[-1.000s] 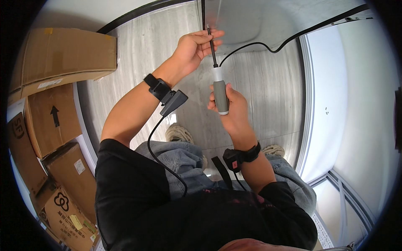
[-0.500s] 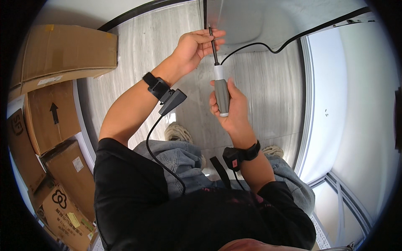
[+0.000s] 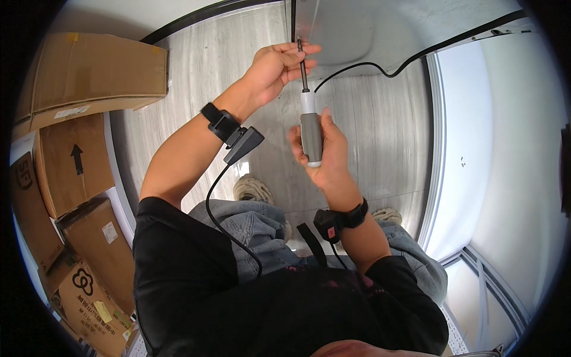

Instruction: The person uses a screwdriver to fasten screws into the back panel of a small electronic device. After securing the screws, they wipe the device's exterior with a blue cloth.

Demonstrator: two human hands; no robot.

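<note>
Looks like you're lining up or turning the screwdriver (image 3: 311,140), far-middle at the metal panel (image 3: 369,35). Left hand (image 3: 273,71) pinches the shaft near its tip, other fingers spread; right hand (image 3: 332,149) curls loosely round the handle. Next probably wants a straight shaft, easy wrist. Mind the black cable (image 3: 357,63) just right; boxes (image 3: 98,68) sit well left, white wall (image 3: 461,143) well right.
</note>
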